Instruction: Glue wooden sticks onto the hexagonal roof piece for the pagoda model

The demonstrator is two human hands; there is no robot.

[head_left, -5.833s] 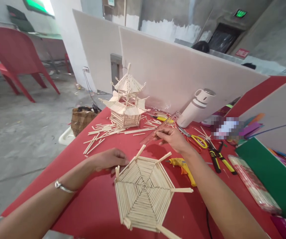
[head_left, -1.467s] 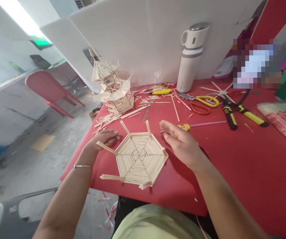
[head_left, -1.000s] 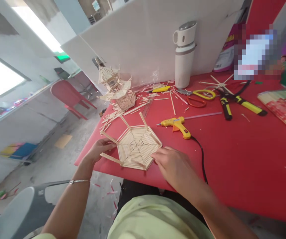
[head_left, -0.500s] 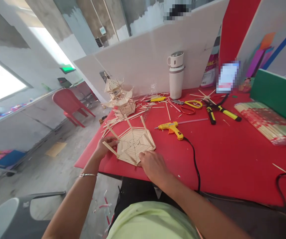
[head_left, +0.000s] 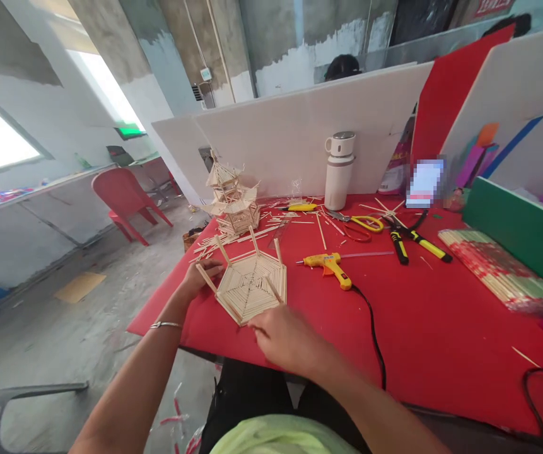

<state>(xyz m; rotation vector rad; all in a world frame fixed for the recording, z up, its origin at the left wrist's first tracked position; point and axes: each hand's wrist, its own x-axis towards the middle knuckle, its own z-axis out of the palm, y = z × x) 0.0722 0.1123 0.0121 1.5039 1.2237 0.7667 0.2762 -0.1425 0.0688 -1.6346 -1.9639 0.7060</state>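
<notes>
A flat hexagonal panel of wooden sticks (head_left: 251,284), with sticks poking out at its corners, is tilted up off the red table (head_left: 422,315). My left hand (head_left: 199,277) grips its left edge, fingers curled round it. My right hand (head_left: 284,337) holds its near right corner from below, fingers closed on the edge. A small pagoda model of sticks (head_left: 231,198) stands at the far left of the table, with loose sticks (head_left: 233,238) strewn in front of it.
A yellow glue gun (head_left: 328,266) with a black cord lies right of the panel. Behind it are scissors (head_left: 363,224), yellow-handled pliers (head_left: 413,239), a white flask (head_left: 338,170) and white partition boards. A pack of sticks (head_left: 498,271) and a green board (head_left: 521,230) lie right. A red chair (head_left: 124,198) stands left.
My right hand left the clear ruler and came to the panel's near corner. Both hands have lifted and tilted the panel. My view has pulled back and up.
</notes>
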